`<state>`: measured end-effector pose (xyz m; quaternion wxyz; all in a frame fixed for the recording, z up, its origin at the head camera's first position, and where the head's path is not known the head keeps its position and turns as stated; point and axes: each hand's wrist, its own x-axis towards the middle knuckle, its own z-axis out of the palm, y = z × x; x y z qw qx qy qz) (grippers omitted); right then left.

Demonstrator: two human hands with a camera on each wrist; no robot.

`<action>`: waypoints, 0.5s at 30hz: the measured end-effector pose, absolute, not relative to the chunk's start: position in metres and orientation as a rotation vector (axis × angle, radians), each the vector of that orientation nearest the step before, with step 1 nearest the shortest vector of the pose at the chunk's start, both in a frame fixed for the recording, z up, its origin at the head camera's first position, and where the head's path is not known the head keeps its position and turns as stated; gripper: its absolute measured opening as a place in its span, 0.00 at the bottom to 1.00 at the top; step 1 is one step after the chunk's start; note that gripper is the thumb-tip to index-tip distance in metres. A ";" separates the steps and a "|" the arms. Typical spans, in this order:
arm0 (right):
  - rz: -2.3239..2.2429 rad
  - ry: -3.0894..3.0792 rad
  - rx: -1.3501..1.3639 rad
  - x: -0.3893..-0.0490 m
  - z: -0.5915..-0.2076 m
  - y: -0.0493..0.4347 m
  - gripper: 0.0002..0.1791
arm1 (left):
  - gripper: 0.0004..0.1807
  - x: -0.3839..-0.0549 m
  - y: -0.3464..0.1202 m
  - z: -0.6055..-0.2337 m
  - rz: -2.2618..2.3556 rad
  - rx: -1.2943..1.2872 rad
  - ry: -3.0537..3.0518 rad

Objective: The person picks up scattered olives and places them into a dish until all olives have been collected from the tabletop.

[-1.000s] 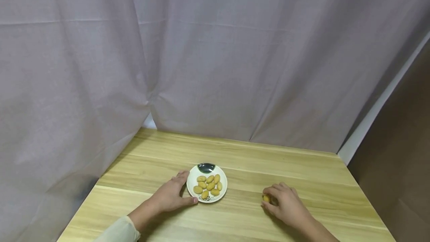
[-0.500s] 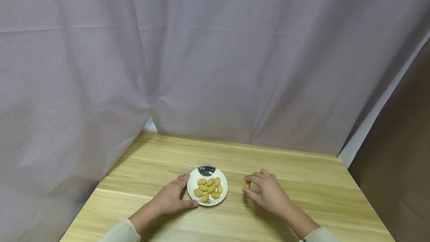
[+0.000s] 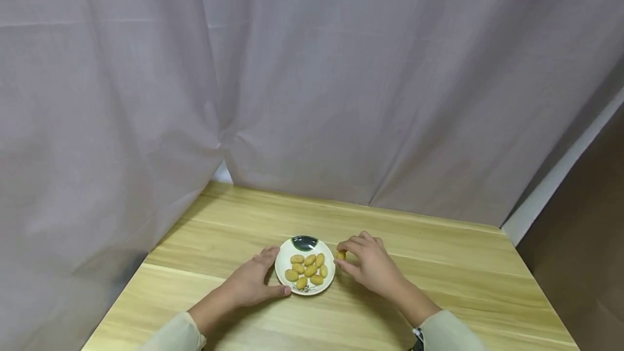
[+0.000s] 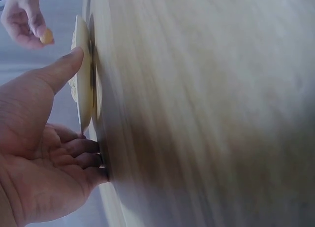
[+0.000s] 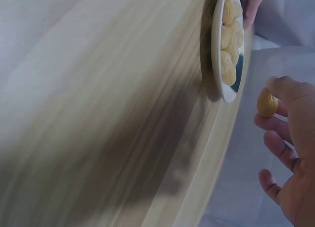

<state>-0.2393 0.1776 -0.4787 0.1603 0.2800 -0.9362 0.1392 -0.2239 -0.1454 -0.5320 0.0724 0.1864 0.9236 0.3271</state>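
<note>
A small round white plate with a dark green patch holds several wrinkled, yellow-brown oval fruits. My left hand grips its left side, thumb at the near rim and fingers round the far left; the left wrist view shows the thumb against the rim. Just off the plate's right edge, my right hand pinches one more wrinkled oval fruit between thumb and forefinger. The other fingers of that hand are loosely bent, and it is raised above the tabletop, its shadow falling below.
The wood-grain table extends around the plate. Behind it hangs a grey-mauve curtain, which also drapes down the left side. A dark brown panel stands along the right.
My right hand has moved left from the table's right part to the plate's right edge, carrying the pinched fruit. My left hand has stayed at the plate.
</note>
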 end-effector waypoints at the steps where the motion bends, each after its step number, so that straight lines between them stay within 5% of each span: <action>1: 0.401 -2.678 0.802 -0.241 -0.478 0.174 0.13 | 0.65 -0.224 -0.145 -0.531 0.982 0.559 2.778; 15: 0.341 -2.732 0.841 -0.265 -0.494 0.140 0.14 | 0.65 -0.223 -0.147 -0.532 1.010 0.570 2.756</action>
